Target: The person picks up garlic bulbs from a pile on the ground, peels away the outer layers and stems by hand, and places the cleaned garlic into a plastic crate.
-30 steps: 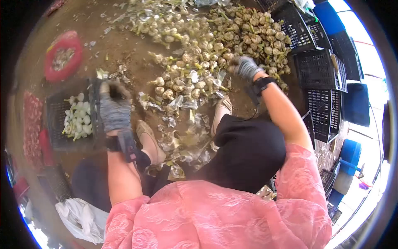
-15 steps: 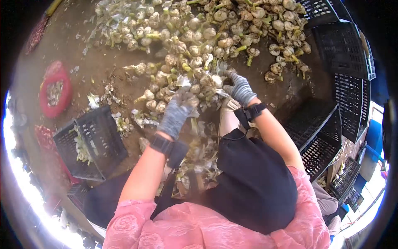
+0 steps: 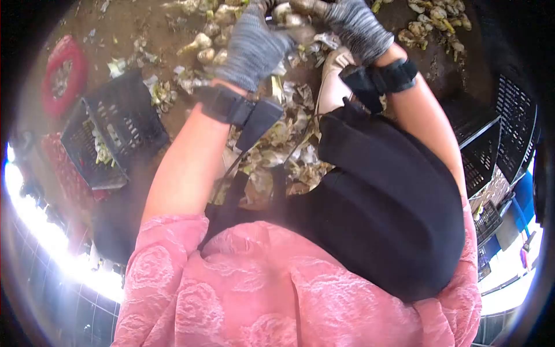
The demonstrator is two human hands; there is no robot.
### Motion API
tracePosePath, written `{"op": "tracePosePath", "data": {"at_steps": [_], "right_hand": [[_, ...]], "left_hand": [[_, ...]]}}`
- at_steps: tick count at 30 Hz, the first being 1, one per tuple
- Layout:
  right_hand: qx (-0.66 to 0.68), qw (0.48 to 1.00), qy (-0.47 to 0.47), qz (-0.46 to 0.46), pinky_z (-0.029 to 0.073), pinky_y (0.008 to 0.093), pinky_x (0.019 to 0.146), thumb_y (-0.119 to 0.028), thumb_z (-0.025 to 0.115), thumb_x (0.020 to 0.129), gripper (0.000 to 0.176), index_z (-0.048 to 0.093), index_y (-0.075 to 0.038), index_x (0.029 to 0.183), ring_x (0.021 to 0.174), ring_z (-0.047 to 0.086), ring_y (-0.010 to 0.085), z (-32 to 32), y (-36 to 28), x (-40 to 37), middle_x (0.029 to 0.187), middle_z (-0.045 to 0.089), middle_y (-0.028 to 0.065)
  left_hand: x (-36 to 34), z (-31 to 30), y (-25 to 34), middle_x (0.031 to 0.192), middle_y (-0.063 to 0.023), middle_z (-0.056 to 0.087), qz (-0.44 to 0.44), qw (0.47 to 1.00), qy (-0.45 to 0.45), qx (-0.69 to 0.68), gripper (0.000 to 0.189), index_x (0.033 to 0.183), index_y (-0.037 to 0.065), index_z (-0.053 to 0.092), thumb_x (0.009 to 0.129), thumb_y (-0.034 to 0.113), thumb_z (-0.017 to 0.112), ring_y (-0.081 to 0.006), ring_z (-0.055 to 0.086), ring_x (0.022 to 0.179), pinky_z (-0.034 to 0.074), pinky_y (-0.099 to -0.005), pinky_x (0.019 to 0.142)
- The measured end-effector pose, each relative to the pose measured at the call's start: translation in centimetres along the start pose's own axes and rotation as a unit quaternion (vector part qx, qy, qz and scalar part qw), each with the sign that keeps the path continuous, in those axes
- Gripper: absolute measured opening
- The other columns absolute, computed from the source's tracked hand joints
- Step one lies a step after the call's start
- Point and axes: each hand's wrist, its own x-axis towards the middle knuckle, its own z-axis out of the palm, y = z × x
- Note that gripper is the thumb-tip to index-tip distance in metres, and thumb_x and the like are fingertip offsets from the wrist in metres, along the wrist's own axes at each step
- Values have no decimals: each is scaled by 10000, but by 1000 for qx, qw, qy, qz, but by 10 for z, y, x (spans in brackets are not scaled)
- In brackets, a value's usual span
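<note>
My left hand [image 3: 253,49], in a grey knitted glove, is at the top of the view, its thumb to the right and its fingers curled near the edge. Opposite it, my right hand [image 3: 359,30] in a matching glove has its fingers bent inward. Both look closed, but the upper edge cuts off the fingertips, and what they hold cannot be made out. A whitish garlic bulb [image 3: 283,13] shows between the hands. Left of my left hand lie more garlic bulbs [image 3: 201,43] with stems. Papery peelings and leaves [image 3: 269,159] cover the ground below the hands.
A black plastic crate [image 3: 134,118] with leaf scraps stands at left, near a rolled red mesh bag [image 3: 47,87]. More black crates [image 3: 515,127] are at right. Another garlic cluster [image 3: 436,20] lies top right. My pale shoe [image 3: 334,87] is below my right hand.
The view has tilted down, so the hands, shoe and crate appear higher and most of the garlic heap has left the frame. Both hands stay close together over the bulbs.
</note>
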Motion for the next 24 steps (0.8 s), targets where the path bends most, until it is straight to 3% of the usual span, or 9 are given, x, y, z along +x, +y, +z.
{"op": "tracePosePath", "data": {"at_steps": [3, 5, 6, 9, 10, 11, 17, 20, 24], "right_hand": [[3, 1000, -12, 9, 412, 223, 555, -223, 656, 783, 194, 604, -36, 796, 633, 482, 48, 2, -9, -1, 678, 575, -28], [-124, 976, -75, -162, 469, 269, 680, -210, 639, 778, 295, 586, -39, 1013, 780, 564, 120, -11, 8, 0, 926, 586, 51], [-135, 987, -71, -52, 468, 285, 654, -214, 623, 787, 266, 600, -50, 995, 777, 565, 128, -6, -16, -9, 897, 589, 56], [-49, 997, -12, -60, 484, 272, 664, -240, 697, 725, 308, 630, -37, 946, 715, 580, 95, -6, -1, -7, 804, 651, 79], [-12, 999, -19, -41, 479, 260, 670, -194, 706, 716, 321, 612, -16, 966, 721, 568, 90, -7, -5, -10, 804, 639, 55], [62, 997, -33, -11, 470, 245, 671, -163, 706, 715, 331, 591, 1, 979, 722, 541, 79, -6, -11, -15, 800, 612, 28], [140, 987, -65, -39, 449, 247, 656, -182, 716, 704, 350, 577, 4, 967, 716, 502, 69, 0, -21, -16, 800, 587, 3], [38, 998, -38, -25, 441, 254, 647, -203, 720, 696, 327, 594, -13, 931, 712, 493, 68, 1, -25, -19, 783, 592, 7], [30, 998, -53, 6, 436, 250, 635, -171, 707, 709, 279, 603, -18, 918, 689, 493, 65, -2, -32, -21, 765, 589, 9]], "left_hand": [[-1, 0, 3, 860, -24, 567, -7, 1000, 12, -4, 407, 996, 1, 510, 654, 49, 726, -92, 507, 740, 446, -226, 664], [-10, -3, 0, 879, -41, 579, -19, 999, 29, -7, 451, 1036, 5, 507, 646, 45, 730, -115, 536, 773, 471, -234, 660], [-10, -5, 0, 898, -58, 590, -25, 998, 47, -11, 496, 1076, 9, 504, 638, 41, 734, -138, 565, 806, 496, -242, 656], [-11, -4, 5, 965, -54, 565, -76, 993, 29, -90, 469, 1058, 6, 516, 640, 13, 727, -134, 546, 837, 468, -254, 760], [-13, -8, 4, 992, -58, 550, -39, 999, 20, 12, 497, 1082, 3, 481, 655, 37, 734, -132, 541, 843, 472, -261, 765], [-14, -10, -3, 1006, -63, 538, -65, 989, 25, -131, 564, 1118, 1, 434, 657, 76, 750, -129, 533, 858, 470, -266, 771], [-22, -4, 24, 1012, -69, 529, -35, 996, 23, -81, 650, 1122, -6, 438, 601, 148, 794, -142, 518, 905, 452, -276, 807], [-27, -1, 27, 1005, -67, 532, 47, 997, 51, 44, 651, 1111, -1, 440, 590, 146, 803, -140, 517, 902, 446, -275, 812], [-29, -6, 28, 987, -75, 543, -6, 999, 35, -34, 631, 1110, 2, 446, 601, 128, 796, -145, 522, 896, 448, -280, 805]]}}
